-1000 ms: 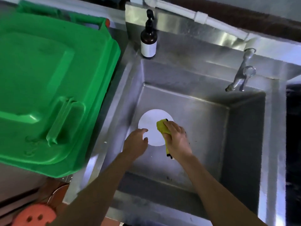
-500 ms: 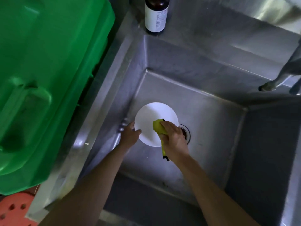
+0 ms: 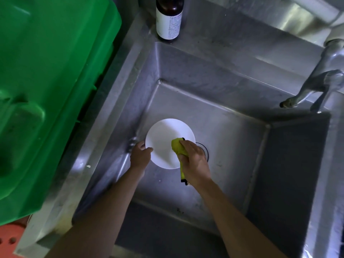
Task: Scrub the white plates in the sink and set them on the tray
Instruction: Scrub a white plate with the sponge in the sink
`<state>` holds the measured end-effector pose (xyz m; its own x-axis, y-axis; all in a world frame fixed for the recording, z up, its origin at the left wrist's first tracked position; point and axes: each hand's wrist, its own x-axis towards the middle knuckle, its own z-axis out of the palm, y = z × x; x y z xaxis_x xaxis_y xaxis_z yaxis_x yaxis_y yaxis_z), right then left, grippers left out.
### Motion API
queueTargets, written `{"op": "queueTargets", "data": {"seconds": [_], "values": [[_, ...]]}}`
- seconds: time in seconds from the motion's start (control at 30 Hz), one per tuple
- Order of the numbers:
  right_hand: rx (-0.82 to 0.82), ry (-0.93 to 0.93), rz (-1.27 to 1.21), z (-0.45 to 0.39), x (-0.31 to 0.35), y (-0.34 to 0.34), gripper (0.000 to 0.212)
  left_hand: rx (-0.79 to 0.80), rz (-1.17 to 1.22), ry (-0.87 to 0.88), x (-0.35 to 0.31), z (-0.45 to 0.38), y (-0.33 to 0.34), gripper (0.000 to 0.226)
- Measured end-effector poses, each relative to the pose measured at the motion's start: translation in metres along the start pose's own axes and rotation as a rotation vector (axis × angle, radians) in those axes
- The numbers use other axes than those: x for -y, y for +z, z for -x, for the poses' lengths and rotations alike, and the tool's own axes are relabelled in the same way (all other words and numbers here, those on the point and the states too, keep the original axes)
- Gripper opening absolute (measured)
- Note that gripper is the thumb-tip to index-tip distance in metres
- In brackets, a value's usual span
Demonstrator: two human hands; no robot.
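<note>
A round white plate [image 3: 164, 140] lies at the bottom of the steel sink [image 3: 232, 138], beside the drain [image 3: 203, 148]. My left hand [image 3: 140, 155] grips the plate's left rim, thumb on top. My right hand [image 3: 193, 161] holds a bunched yellow cloth [image 3: 178, 147] and presses it onto the plate's right side; a tail of the cloth hangs below my palm. No tray is in view.
A large green bin lid [image 3: 52, 81] fills the left side, overhanging the sink's left rim. A brown bottle with a white label [image 3: 168, 19] stands at the back left corner. The metal tap [image 3: 320, 84] juts over the right rear. An orange perforated object [image 3: 9, 239] shows bottom left.
The camera has come closer to the sink. My left hand shifted from resting on the plate to gripping its left rim. The cloth stays pressed on the plate's right side.
</note>
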<state>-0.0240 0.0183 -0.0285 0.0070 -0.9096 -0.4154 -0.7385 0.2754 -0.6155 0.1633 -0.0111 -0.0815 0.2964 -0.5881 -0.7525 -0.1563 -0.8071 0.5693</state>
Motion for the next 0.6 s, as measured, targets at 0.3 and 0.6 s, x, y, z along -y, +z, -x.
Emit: {"op": "queueTargets", "data": {"seconds": [0.3,0.6], "values": [[-0.023,0.053,-0.049,0.03,-0.006,-0.005,0.05,-0.022,0.276,-0.261,0.018,0.006,0.014,0.036],[-0.074,0.074,-0.064,0.064,-0.002,-0.015,0.046,0.142,0.507,-0.349,0.02,0.02,0.024,0.04]]}}
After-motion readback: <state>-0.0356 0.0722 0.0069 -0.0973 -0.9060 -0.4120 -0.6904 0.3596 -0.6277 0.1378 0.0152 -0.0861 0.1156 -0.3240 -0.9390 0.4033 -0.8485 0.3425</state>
